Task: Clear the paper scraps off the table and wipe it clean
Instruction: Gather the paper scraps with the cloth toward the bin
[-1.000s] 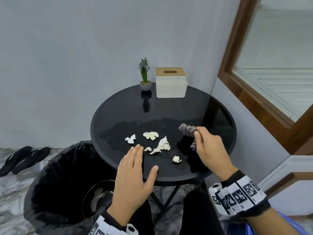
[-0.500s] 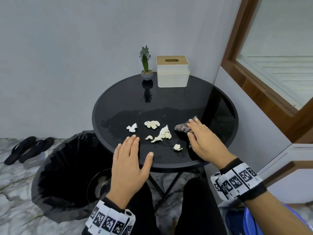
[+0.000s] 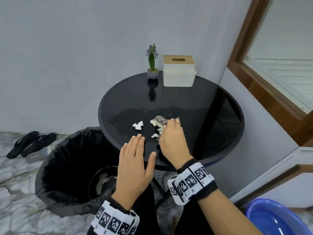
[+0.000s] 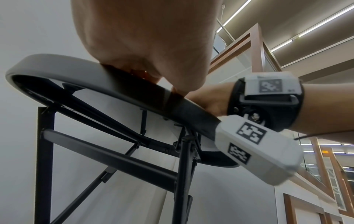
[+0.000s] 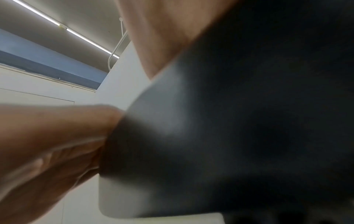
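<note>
Head view: right hand (image 3: 171, 139) grips cloth (image 3: 160, 119), scraps (image 3: 156, 128) beneath; left hand (image 3: 133, 168) flat, open. Sweep leftward toward bin (image 3: 55, 160), keeping cloth low.

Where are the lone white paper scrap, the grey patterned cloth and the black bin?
lone white paper scrap (image 3: 138, 125): head view, its centre.
grey patterned cloth (image 3: 160, 119): head view, the bunched part beyond the fingers.
black bin (image 3: 50, 167): head view, bag-lined left rim.

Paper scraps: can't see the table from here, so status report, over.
Left hand flat at the round black glass table edge. Right hand presses grey cloth against white paper scraps. Black-lined bin below; nothing blocking.
</note>
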`<state>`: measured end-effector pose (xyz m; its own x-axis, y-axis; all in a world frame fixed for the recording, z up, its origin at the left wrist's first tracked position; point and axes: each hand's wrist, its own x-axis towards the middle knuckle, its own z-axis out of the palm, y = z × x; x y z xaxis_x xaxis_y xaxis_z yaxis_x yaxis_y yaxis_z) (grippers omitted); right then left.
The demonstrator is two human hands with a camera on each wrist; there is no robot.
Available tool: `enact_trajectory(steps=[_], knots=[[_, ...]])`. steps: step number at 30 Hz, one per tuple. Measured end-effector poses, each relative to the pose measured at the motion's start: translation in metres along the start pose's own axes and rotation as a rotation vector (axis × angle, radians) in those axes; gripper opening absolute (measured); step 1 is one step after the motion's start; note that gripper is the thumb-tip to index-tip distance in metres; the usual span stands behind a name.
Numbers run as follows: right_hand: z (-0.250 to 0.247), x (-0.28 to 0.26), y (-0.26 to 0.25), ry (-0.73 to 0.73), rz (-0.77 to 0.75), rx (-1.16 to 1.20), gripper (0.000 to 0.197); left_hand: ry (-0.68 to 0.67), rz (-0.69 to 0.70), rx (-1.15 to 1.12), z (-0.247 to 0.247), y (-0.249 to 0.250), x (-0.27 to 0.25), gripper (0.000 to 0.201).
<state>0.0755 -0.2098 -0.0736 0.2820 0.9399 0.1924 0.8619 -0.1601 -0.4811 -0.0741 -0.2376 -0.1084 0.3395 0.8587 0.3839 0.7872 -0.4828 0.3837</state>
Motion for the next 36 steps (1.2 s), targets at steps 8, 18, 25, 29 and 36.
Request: enact_trajectory(steps=[8,18,25,29,36], knots=[[0.016,0.022,-0.029,-0.057,-0.083,-0.057,0.031,0.012,-0.005,-0.051,0.0,-0.004,-0.004,0.064],[-0.026,0.022,-0.033,-0.1,0.071,0.488,0.025,0.021,-0.01,-0.093,-0.003,-0.009,-0.007,0.065],[-0.059,0.048,-0.016,-0.112,-0.06,0.241,0.028,0.038,-0.044,-0.161,-0.01,-0.026,-0.008,0.07],[-0.041,0.062,-0.012,-0.34,-0.067,0.064,0.023,0.023,-0.045,-0.175,-0.013,-0.032,-0.004,0.073],[-0.028,0.073,-0.034,-0.462,-0.12,0.088,0.026,0.014,-0.039,-0.184,-0.014,-0.034,-0.003,0.074]])
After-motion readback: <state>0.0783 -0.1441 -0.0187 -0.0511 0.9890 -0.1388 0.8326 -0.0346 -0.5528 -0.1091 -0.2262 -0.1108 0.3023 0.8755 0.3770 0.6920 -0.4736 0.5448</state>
